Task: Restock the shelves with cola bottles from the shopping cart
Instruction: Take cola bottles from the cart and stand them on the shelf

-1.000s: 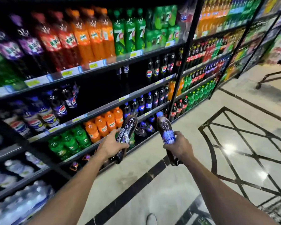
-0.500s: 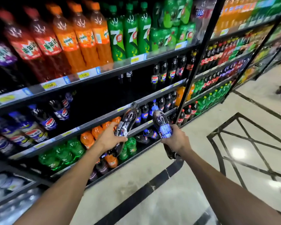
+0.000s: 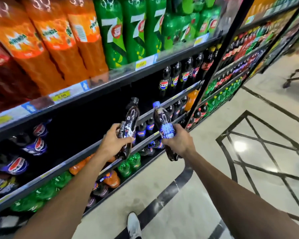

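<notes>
**Head view, single entry.**

- Left hand [image 3: 113, 143]: fingers and thumb wrapped round the lower middle of a black-capped cola bottle [image 3: 130, 118]. Arm stretched forward, wrist level with the shelf edge [image 3: 59, 167].
- Right hand [image 3: 179, 140]: clamped round the label band of a blue-capped cola bottle [image 3: 163, 121]. Arm stretched forward, hand a little further out into the aisle.
- The hands are apart, one bottle each. The bottles sit side by side and near one another, not touching.
- Long axis: both bottles are tilted, caps up and away toward the shelving, bases down toward the person. The black cap leans slightly right, the blue cap slightly left.
- Target, as judged: the dark gap [image 3: 93, 121] on the cola shelf, ahead of the hands and to their left. It lies between large cola bottles [image 3: 34, 145] on their sides at the left and upright cola bottles [image 3: 174, 80] at the right.
- Governing relation: the left hand is the nearer, its bottle already in front of the shelf edge. The right bottle is beside the filled stretch and would have to travel left and inward.
- Likely requirement: bring each bottle upright and set it base-first over the edge.
- Above: orange bottles [image 3: 47, 42] and green bottles [image 3: 128, 31].
- Below: a shoe [image 3: 134, 225] on the floor [image 3: 205, 135].
- Shopping cart: cannot be identified.
</notes>
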